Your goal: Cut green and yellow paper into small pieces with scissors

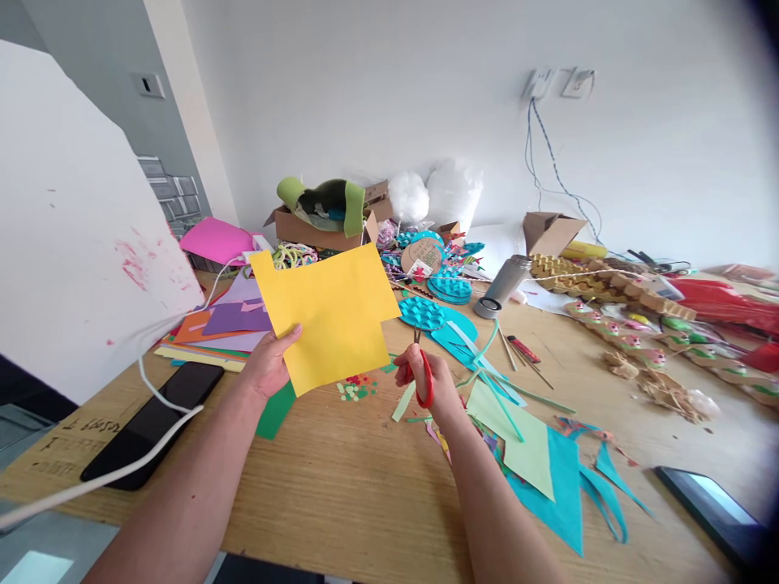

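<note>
A yellow sheet of paper with notched corners is held up over the table by my left hand, thumb on its front and the other fingers behind it. My right hand is closed on red-handled scissors, whose blades point away from me. The blades are apart from the yellow paper, just right of it. Beneath the sheet lie small green and red paper dots and a dark green piece of paper. Light green paper and blue paper lie beside my right forearm.
A black phone and white cable lie at left, near stacked coloured paper. Behind are a cardboard box, blue textured discs and a metal flask. Egg-carton strips and another phone are at right.
</note>
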Motion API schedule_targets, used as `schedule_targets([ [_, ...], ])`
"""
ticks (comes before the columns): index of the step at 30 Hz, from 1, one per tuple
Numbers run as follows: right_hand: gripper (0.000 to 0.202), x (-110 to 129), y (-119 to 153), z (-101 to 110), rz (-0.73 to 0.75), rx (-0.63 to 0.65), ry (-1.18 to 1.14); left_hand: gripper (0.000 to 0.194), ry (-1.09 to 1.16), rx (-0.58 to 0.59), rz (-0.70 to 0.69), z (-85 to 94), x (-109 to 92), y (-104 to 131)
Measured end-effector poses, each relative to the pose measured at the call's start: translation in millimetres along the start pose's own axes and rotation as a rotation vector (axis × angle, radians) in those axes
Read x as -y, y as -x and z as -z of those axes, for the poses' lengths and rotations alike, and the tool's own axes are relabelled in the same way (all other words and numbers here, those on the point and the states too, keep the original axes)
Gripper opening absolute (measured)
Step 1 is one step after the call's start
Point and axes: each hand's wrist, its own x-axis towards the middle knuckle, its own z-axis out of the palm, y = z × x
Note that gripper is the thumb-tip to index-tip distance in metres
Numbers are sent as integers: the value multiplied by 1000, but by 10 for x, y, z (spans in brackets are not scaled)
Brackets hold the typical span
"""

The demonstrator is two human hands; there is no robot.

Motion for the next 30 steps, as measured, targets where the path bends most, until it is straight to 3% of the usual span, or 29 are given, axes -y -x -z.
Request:
schedule_targets([
  [10, 61, 7, 11, 0, -43, 46, 2, 42, -38, 0, 68, -78, -40, 77],
  [30, 63, 12, 18, 48, -74, 122, 60, 42, -72, 40, 58, -24, -14, 50],
])
